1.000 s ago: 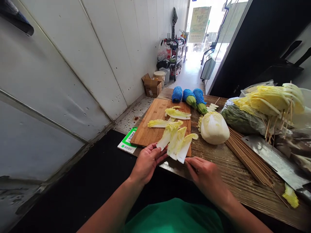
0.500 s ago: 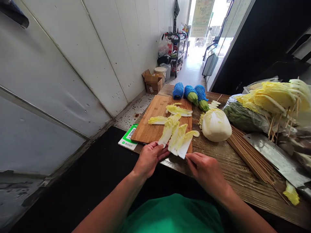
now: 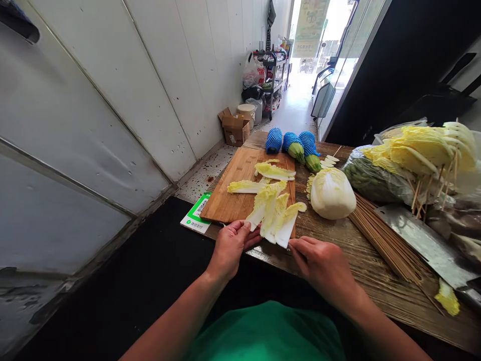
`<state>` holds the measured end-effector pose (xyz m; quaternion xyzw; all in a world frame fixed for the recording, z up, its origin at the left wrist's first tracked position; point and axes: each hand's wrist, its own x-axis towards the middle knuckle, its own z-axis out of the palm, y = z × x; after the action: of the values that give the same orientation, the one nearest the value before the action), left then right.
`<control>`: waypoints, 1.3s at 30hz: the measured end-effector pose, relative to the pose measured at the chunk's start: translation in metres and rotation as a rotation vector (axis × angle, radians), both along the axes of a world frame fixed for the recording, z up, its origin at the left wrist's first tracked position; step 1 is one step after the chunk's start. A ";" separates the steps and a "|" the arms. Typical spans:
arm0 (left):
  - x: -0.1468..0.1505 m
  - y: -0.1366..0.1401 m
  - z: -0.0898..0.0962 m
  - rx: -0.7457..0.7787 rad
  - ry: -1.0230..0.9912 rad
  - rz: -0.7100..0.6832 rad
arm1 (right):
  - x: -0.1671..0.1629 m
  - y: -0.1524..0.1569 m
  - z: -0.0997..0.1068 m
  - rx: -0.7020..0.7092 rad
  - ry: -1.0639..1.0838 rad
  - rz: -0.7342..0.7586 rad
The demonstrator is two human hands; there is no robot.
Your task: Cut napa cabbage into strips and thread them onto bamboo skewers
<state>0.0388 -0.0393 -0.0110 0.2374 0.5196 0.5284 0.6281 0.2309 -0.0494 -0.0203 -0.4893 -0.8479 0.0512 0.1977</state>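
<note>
My left hand [image 3: 233,248] is closed on a strip of Chinese cabbage leaf [image 3: 257,213], thumb on top and fingers beneath. Two more cabbage leaf pieces [image 3: 280,223] hang beside it in a row, white ends toward me, above the near edge of the wooden cutting board [image 3: 221,203]. At the right end of this row my right hand [image 3: 319,255] pinches what looks like a thin skewer, almost wholly hidden by fingers and leaves. Other loose leaf pieces [image 3: 276,172] lie on the board. A trimmed Chinese cabbage [image 3: 333,194] sits right of the board.
Bamboo skewers [image 3: 383,235] lie in a bundle beside a cleaver [image 3: 424,245]. Skewered cabbage leaves [image 3: 424,145] are heaped at the right, near a bag of greens [image 3: 370,173]. Zucchini in blue foam nets [image 3: 295,145] lie behind the board. A payment-code sign [image 3: 197,215] sticks out at left.
The left leaf piece has shifted slightly right, closer to the others, with its tip lying further over. Both hands keep their hold; the view has shifted slightly.
</note>
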 end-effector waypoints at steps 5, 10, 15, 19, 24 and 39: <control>-0.002 -0.001 -0.002 0.021 0.001 -0.032 | 0.000 0.001 0.005 0.021 -0.034 -0.010; -0.005 -0.001 0.001 -0.004 -0.034 -0.065 | -0.003 0.001 0.003 0.021 0.002 -0.001; -0.006 -0.001 0.001 -0.015 -0.060 -0.066 | -0.006 0.003 -0.001 0.024 0.041 -0.002; -0.006 0.000 0.001 -0.007 -0.053 -0.089 | -0.007 0.004 -0.002 0.008 0.068 0.010; -0.007 -0.001 0.000 -0.004 -0.046 -0.096 | -0.008 0.003 -0.001 0.010 0.065 0.002; -0.003 -0.002 0.004 0.039 -0.052 -0.109 | -0.011 0.006 -0.008 0.019 0.186 0.004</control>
<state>0.0356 -0.0415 -0.0070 0.2636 0.4790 0.5093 0.6646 0.2197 -0.0434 -0.0279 -0.4787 -0.8274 0.0885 0.2801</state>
